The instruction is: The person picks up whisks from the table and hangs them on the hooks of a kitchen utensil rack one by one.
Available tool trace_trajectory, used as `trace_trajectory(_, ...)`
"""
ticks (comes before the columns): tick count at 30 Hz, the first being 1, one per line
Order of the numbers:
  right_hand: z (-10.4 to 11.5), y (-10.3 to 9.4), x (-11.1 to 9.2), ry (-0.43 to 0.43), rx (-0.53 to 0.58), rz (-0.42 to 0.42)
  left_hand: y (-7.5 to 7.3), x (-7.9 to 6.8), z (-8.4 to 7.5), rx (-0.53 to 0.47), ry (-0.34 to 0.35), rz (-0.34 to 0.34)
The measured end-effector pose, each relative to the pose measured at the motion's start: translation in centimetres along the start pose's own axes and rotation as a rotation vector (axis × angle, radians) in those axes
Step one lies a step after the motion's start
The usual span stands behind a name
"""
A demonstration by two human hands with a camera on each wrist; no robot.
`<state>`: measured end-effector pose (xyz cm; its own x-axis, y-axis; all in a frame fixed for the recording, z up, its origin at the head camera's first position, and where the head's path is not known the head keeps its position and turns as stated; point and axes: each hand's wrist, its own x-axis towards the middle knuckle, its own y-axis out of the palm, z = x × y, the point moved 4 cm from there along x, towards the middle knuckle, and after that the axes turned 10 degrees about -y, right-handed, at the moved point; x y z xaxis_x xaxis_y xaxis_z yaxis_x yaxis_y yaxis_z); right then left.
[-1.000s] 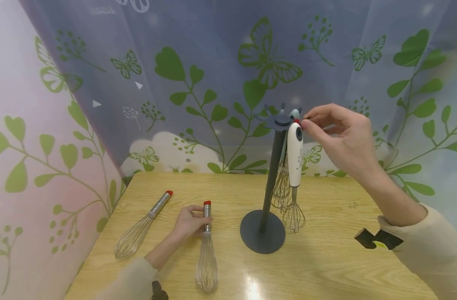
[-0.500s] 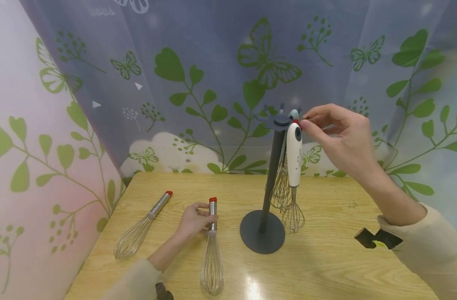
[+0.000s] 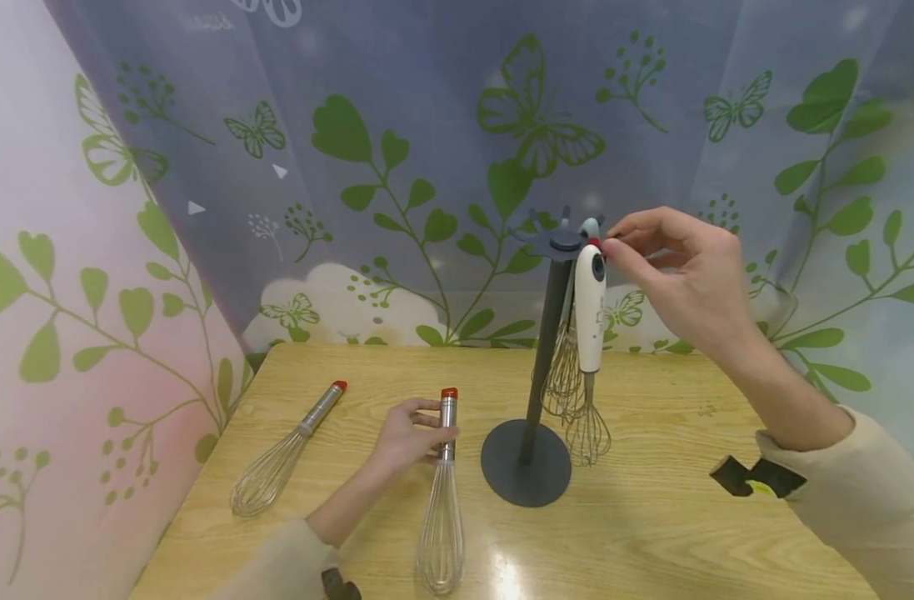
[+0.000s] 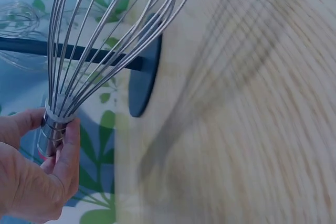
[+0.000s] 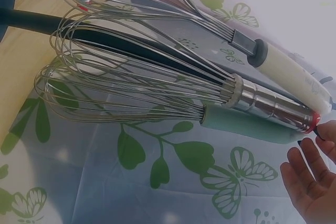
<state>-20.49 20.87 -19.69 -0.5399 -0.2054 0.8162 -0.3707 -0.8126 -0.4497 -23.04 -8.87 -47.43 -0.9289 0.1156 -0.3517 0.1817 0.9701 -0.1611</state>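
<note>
Head view shows your left hand [image 3: 412, 437] pinching the middle whisk [image 3: 445, 477] by its steel handle. Since a second ago, that hand and its whisk have moved right, nearer to the stand [image 3: 505, 462]. I'd say that means the carrying is going along, but the whisk is not on the stand. It is up off the surface [image 3: 666, 483], as its shadow [image 4: 168, 132] falls well apart from it in the left wrist view. Your right hand [image 3: 689, 262] is up high by the red end of the hanging steel whisk [image 5: 273, 106], which sits between the white-handled whisk [image 3: 590, 308] and the green-handled whisk [image 5: 247, 124] (a snug bunch!). You can't quite tell whether it pinches or just touches there. The far-left whisk [image 3: 293, 443] lies untouched.
</note>
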Motion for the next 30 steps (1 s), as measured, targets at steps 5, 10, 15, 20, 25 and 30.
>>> trace_trajectory(5,0.0,0.0,0.0,-0.005,-0.005,-0.002,0.5,-0.1,-0.9,-0.006,0.031,0.012)
trace_trajectory(10,0.0,0.0,0.0,-0.003,-0.007,-0.002,0.8,-0.6,-1.8,-0.033,0.048,0.012)
trace_trajectory(15,-0.1,0.0,0.0,-0.001,-0.005,-0.004,1.2,-1.1,-2.6,-0.032,0.075,0.003)
trace_trajectory(20,-0.1,0.1,0.0,-0.001,-0.004,-0.005,1.7,-1.6,-3.2,-0.021,0.112,-0.002)
trace_trajectory(25,0.0,0.1,0.1,0.002,-0.006,-0.005,2.1,-2.1,-4.1,-0.027,0.149,-0.01)
trace_trajectory(30,0.0,0.1,0.1,0.001,-0.003,-0.009,2.7,-2.7,-5.1,-0.046,0.173,0.002)
